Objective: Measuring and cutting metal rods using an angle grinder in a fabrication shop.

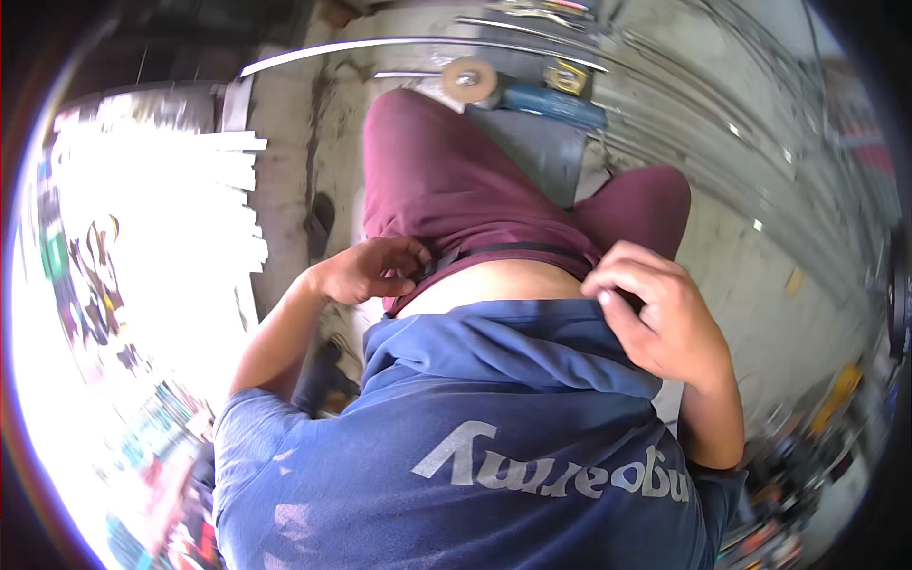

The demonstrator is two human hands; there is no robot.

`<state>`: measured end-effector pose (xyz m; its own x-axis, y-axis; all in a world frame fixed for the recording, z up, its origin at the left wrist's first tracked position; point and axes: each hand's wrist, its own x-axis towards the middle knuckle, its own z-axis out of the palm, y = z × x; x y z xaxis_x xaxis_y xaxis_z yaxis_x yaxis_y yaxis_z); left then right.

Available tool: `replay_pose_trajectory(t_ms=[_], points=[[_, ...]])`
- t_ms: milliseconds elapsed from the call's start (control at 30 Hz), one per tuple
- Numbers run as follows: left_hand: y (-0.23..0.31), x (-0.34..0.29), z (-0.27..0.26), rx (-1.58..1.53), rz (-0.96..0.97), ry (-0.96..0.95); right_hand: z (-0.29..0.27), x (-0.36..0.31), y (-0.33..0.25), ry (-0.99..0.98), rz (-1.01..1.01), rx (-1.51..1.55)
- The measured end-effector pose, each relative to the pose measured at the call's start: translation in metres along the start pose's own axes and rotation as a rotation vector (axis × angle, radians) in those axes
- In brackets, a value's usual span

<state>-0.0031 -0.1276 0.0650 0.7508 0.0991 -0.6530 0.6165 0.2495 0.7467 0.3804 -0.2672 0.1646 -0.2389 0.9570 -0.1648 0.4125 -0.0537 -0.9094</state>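
Observation:
Dark red trousers [446, 180] cover my bent legs, with a black belt [527, 249] along their waist. My left hand [366, 270] is at the left end of the belt, fingers curved and the thumb apart from them. Whether it touches the belt is hard to make out. On the other side, my right hand [660, 309] is closed, thumb against fingers, at the hem of my blue shirt [494, 356]. The hem is bunched up above the belt, and a strip of bare belly shows between.
Beyond my knees lies a blue angle grinder [537, 101] with a tan disc, beside a yellow and black tape measure [565, 78]. Long metal bars [703, 90] run along the right. White profiles [223, 180] are stacked at left; blurred clutter [798, 465] sits lower right.

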Motion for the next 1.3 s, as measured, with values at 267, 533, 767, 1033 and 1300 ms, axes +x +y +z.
replay_pose_trajectory(t_ms=[267,533,767,1033,1300], points=[[-0.019,-0.018,0.087,-0.329,0.075,0.589,0.063,0.109,0.017,-0.481,-0.096,-0.233],[-0.001,-0.012,0.091,-0.141,0.087,0.702,0.112,0.146,0.036,-0.712,0.167,-0.282],[0.01,-0.007,0.075,-0.038,-0.048,0.675,0.112,0.141,0.051,-0.624,0.144,-0.158],[-0.013,-0.01,0.069,-0.571,0.057,0.576,0.126,0.153,0.031,-0.7,0.083,-0.016],[-0.009,-0.026,0.073,0.109,-0.05,0.692,0.135,0.164,0.015,-0.796,-0.023,-0.178]])
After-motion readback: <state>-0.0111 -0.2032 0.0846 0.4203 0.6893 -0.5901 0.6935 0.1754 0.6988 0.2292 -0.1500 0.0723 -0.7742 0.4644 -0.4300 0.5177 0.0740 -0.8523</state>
